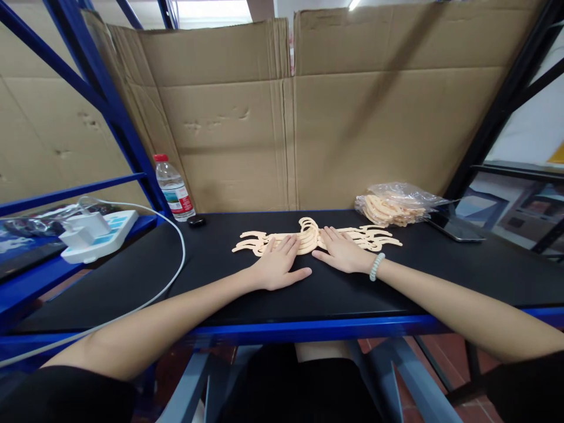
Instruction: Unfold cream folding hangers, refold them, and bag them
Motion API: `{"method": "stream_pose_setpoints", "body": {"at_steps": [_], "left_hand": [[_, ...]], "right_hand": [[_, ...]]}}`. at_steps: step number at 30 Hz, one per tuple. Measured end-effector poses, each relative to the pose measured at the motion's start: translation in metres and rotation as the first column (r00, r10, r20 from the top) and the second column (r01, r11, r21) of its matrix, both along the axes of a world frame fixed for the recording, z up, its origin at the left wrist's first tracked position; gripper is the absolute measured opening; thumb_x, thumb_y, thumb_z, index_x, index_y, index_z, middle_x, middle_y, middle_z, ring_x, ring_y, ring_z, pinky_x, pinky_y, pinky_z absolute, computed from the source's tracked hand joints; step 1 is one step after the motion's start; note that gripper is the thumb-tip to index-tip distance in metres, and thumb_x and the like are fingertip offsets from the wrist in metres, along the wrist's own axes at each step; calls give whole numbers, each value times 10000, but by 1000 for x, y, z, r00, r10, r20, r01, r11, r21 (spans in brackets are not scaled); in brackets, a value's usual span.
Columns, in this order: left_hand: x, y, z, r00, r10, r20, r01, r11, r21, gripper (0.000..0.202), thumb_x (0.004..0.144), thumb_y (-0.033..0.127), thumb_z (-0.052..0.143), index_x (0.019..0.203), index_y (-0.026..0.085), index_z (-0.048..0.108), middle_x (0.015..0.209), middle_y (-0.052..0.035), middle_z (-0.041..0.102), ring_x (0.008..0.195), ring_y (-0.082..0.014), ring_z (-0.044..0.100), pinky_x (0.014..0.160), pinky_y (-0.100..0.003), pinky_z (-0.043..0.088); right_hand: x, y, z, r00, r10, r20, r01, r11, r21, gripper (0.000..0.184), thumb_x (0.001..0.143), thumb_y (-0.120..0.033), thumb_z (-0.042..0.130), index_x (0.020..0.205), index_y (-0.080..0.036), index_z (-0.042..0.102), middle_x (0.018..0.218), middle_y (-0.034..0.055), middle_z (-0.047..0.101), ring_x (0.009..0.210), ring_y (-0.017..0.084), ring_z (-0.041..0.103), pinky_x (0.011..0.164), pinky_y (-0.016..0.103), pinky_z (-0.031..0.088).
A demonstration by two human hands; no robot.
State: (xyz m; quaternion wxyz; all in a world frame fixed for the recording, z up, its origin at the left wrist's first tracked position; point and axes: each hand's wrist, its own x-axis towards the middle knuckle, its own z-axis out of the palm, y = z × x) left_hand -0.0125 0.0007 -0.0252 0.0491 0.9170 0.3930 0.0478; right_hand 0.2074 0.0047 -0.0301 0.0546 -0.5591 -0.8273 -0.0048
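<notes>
A spread of thin cream-coloured curved cut-out pieces (308, 232) lies in the middle of the black table top (211, 276). My left hand (277, 264) rests flat on the table, fingers stretched out, fingertips on the left part of the pieces. My right hand (341, 252), with a pale bead bracelet (376, 266) at the wrist, lies flat beside it, fingers extended onto the right part of the pieces. Neither hand grips anything.
A clear plastic bag (396, 205) of more such pieces lies at the back right, next to a dark phone (456, 226). A water bottle (174, 188), a small black object (196, 221), and a white power strip (94, 235) with cable sit left. Cardboard sheets (352, 117) wall the back.
</notes>
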Motion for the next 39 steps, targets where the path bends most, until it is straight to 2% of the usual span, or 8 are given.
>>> {"method": "stream_pose_setpoints", "body": {"at_steps": [8, 21, 25, 27, 30, 34, 36, 39], "left_hand": [[1, 17, -2, 999, 31, -13, -31, 1000, -3, 888, 874, 698, 260, 1480, 56, 171, 1539, -200, 128, 1442, -319, 74, 1114, -590, -30], [4, 17, -2, 998, 55, -9, -55, 998, 14, 895, 874, 703, 269, 1483, 58, 154, 1545, -177, 131, 1443, -305, 88, 1128, -579, -19], [2, 12, -3, 996, 23, 81, -34, 990, 138, 782, 897, 596, 391, 1465, 87, 221, 1530, -173, 226, 1422, -317, 181, 1133, -577, 23], [1, 7, -1, 988, -84, 133, 42, 956, 290, 576, 916, 459, 441, 1393, 144, 370, 1464, -134, 391, 1380, -300, 285, 1134, -552, 85], [2, -5, 3, 949, -305, 85, 232, 853, 467, 266, 916, 307, 445, 1090, 172, 593, 1146, -88, 638, 1149, -250, 521, 1046, -455, 297], [5, -17, 7, 850, -519, -92, 487, 707, 512, 243, 934, 254, 396, 867, 152, 606, 796, -48, 648, 710, -162, 586, 686, -306, 426], [5, -19, 7, 824, -554, -118, 523, 664, 535, 254, 939, 233, 382, 835, 157, 601, 718, -22, 629, 595, -139, 553, 568, -295, 382], [2, -19, 7, 808, -577, -115, 529, 626, 573, 249, 934, 227, 393, 815, 163, 603, 627, 4, 600, 502, -124, 516, 494, -301, 329]], "right_hand": [[-2, 18, 1, 1000, 4, 0, -4, 1000, 13, 843, 913, -611, 206, 1454, 32, 265, 1510, 248, 244, 1410, 349, 210, 1127, 493, 198], [2, 24, -8, 1000, 17, -16, -15, 996, 84, 819, 917, -608, 246, 1439, 20, 305, 1488, 247, 301, 1393, 344, 262, 1119, 472, 225], [5, 19, -7, 998, 58, -35, -49, 973, 227, 759, 918, -578, 313, 1425, -14, 336, 1483, 231, 323, 1377, 349, 284, 1093, 502, 251], [4, 10, -2, 990, 134, -49, -109, 932, 345, 638, 917, -504, 385, 1374, -58, 409, 1426, 210, 416, 1320, 340, 361, 1048, 497, 306], [-2, -8, 8, 961, 255, -106, -186, 881, 435, 340, 889, -338, 467, 1119, -109, 570, 1151, 166, 598, 1060, 282, 528, 896, 404, 412], [-11, -30, 15, 860, 464, -213, -428, 882, 197, 65, 793, -143, 497, 749, -174, 534, 734, 27, 577, 672, 148, 505, 636, 259, 385], [-13, -33, 16, 796, 538, -276, -547, 836, 51, 98, 742, -86, 493, 704, -177, 502, 652, -18, 519, 592, 110, 446, 578, 230, 337], [-12, -31, 17, 766, 512, -388, -574, 817, -57, 126, 728, -65, 485, 771, -165, 549, 623, -43, 495, 552, 87, 407, 551, 212, 316]]}}
